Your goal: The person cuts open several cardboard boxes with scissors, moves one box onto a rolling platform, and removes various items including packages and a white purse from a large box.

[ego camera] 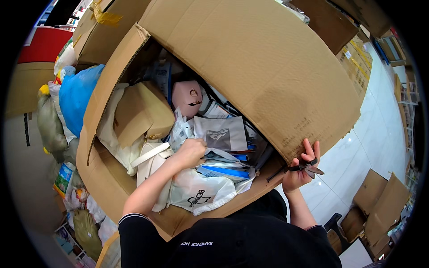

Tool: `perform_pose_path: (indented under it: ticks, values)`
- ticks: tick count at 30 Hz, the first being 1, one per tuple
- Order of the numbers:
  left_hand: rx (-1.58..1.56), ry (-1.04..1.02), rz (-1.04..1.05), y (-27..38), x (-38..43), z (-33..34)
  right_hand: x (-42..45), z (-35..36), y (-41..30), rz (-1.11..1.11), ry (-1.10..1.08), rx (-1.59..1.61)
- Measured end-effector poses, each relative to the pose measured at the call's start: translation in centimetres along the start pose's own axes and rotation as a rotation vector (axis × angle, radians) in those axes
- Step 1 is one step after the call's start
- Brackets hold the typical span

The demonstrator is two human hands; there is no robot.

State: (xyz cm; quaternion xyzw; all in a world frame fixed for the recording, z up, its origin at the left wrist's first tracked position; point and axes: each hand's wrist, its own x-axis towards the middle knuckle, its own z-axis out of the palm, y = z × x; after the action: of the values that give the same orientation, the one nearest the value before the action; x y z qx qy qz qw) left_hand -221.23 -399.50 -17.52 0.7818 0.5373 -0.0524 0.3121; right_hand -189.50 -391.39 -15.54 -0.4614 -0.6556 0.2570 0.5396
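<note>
A large open cardboard box (110, 207) lies before me, filled with bags and packets. Inside it, my left hand (194, 150) has its fingers curled at the edge of a plastic packet, below a grey printed pouch (221, 134). Beneath that hand are a white drawstring bag (207, 187) and a white handbag (150, 160). A beige bag (147, 110) and a pink bag (187, 97) sit deeper in. My right hand (300, 171), at the box's right corner by the raised flap (268, 73), holds black-handled scissors (310, 169), some fingers extended.
Stuffed plastic sacks, one a blue bag (78, 97), stand left of the box. Another cardboard box (110, 37) is behind it. At the lower right, cardboard pieces (382, 204) rest on the white tiled floor (335, 147), near shelving.
</note>
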Motion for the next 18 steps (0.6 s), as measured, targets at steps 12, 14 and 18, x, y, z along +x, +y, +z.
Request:
perform_pose_path:
  ticks: [12,14,18]
  values:
    - [-0.528,-0.668,0.277,-9.6,5.5,-1.1,0.7,1.2,-1.1,-0.014,0.017,-0.032]
    - [-0.735,-1.008,0.027,-10.9,10.3,-2.1,0.3,0.7,-0.7,0.018,0.067,0.025]
    - [-0.537,-1.121,-0.201,-13.0,18.3,3.6,0.0,0.5,0.5,-0.006,0.086,0.007]
